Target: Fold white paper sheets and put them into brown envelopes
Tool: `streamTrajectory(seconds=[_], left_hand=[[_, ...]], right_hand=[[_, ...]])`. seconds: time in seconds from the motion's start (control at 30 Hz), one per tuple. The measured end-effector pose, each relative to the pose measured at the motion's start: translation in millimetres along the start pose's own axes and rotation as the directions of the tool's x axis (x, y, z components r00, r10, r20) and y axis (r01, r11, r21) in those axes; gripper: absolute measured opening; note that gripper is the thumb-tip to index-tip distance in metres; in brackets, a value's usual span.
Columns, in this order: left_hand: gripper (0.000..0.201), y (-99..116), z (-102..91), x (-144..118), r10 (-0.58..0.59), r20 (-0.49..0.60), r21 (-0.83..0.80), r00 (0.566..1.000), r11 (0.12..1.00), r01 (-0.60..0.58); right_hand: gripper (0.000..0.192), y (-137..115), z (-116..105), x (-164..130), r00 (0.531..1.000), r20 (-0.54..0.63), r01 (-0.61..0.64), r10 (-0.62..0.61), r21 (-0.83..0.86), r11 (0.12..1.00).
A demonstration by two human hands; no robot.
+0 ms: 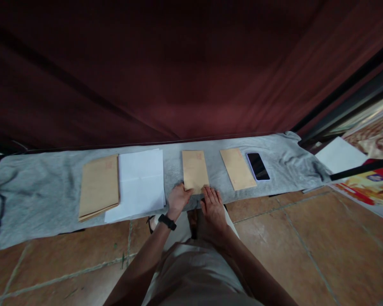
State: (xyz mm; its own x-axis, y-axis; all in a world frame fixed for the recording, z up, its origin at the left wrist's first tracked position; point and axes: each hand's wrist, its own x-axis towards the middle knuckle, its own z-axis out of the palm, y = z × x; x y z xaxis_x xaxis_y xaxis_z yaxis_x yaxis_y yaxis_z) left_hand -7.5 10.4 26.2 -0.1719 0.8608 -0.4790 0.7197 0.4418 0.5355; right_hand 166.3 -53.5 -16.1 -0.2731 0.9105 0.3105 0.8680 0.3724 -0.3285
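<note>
A brown paper envelope (pixel 195 170) lies upright in front of me on a grey cloth. My left hand (pixel 178 198), wearing a dark wristband, has its fingers curled at the envelope's lower left corner and grips it there. At the lower right corner rests my right hand (pixel 213 205), its fingers stretched out flat and touching the edge. To the right, apart from both hands, lies a second brown envelope (pixel 238 168), slightly turned. Left of my hands are white paper sheets (pixel 142 182), partly beneath a stack of brown envelopes (pixel 98 185).
The grey cloth (pixel 38 191) covers a narrow bench. A phone (pixel 258 166) with a dark screen lies beside the right envelope. Behind the bench hangs a dark red curtain (pixel 185 85). At right are a dark metal frame and a colourful printed package (pixel 373 185). Tiled floor (pixel 274 238) lies below.
</note>
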Motion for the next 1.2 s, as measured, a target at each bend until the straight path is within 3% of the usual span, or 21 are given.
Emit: streamTrajectory(seconds=[0.27, 0.8, 0.93, 1.2], left_hand=[[0.024, 4, -6.2, -4, -0.001, -0.013, -0.106, 1.000, 0.994, 0.000], [0.026, -9, -9.2, 1, -0.052, 0.088, -0.253, 0.995, 0.965, 0.073], [0.027, -8, -12.0, 2, -0.061, 0.132, -0.307, 0.989, 0.946, 0.099], [0.029, -8, -16.7, -2, -0.004, 0.204, -0.470, 0.979, 0.877, 0.101]], right_hand=[[0.052, -13, 1, 5, 0.998, 0.043, 0.044, -0.045, 0.038, 0.998], [0.050, 19, -3, -6, 1.000, 0.004, -0.008, 0.008, -0.006, 1.000], [0.051, 12, -2, -4, 0.999, -0.021, -0.030, 0.030, 0.012, 0.999], [0.049, -13, 3, 4, 0.999, 0.003, 0.052, -0.052, 0.099, 0.994]])
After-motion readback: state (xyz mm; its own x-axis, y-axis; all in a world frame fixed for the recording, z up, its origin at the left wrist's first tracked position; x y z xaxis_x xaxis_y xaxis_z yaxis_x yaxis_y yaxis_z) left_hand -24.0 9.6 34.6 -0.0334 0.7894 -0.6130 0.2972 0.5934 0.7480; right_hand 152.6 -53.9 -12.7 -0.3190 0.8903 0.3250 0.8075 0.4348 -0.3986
